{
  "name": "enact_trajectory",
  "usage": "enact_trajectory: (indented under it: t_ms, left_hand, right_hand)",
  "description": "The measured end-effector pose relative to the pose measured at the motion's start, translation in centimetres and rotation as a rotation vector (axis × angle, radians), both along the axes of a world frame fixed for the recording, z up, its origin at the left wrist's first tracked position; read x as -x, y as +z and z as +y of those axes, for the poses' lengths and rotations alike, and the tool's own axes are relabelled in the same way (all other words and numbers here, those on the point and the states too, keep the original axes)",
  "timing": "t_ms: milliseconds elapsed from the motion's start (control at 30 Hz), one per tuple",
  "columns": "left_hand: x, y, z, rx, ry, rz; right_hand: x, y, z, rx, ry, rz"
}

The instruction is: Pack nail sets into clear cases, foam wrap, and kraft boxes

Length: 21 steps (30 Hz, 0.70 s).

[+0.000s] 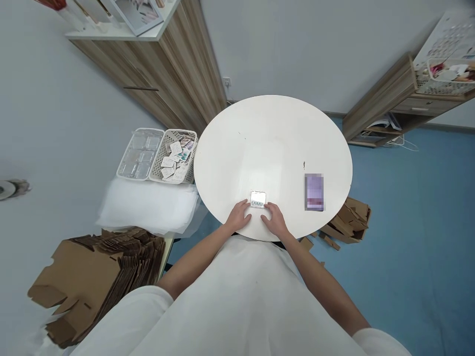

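A small clear plastic case [258, 199] with a row of small items inside lies on the round white table [272, 143] near its front edge. My left hand [239, 216] rests on the table at the case's left side, fingers curled, fingertips touching it. My right hand [274, 218] sits at the case's right side, fingers bent and touching its near corner. Both hands hold the case between them on the tabletop.
A blurred purple rectangle [313, 192] lies on the table's right part. To the left stand a clear tray [140, 154] and a mesh basket [175, 156] of small packets, above white sheets [148, 205]. Flattened cardboard boxes [100, 277] pile at lower left; more cardboard [349, 220] lies on the blue floor.
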<state>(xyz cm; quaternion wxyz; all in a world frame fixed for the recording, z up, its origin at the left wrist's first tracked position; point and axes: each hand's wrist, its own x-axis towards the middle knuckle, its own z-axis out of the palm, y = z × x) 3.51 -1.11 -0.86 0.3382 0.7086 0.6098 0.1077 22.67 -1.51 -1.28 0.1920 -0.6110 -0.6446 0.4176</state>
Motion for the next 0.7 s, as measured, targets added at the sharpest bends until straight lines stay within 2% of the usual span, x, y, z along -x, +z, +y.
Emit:
enact_trajectory:
  t_ms: [133,233,433,600,700]
  left_hand:
    - [1.6,-0.1,-1.0,-0.036,-0.162,0.08]
    - [2.4,0.1,-1.4,-0.049,-0.26,0.141]
    - [2.5,0.5,-1.1,-0.119,-0.348,0.234]
    - [3.1,0.8,-0.8,-0.15,-0.429,0.296]
    - [4.0,0.8,-0.7,-0.165,-0.474,0.323]
  right_hand:
    - [-0.3,-0.3,-1.7,-0.088,0.227,-0.235]
    - [-0.3,-0.6,-2.5,-0.164,0.315,-0.371]
    - [1.2,-0.7,-2.3,-0.23,0.272,-0.53]
    - [2.5,0.2,-2.3,-0.091,0.121,-0.526]
    - [3.2,1.0,-3.1,-0.016,0.129,-0.465]
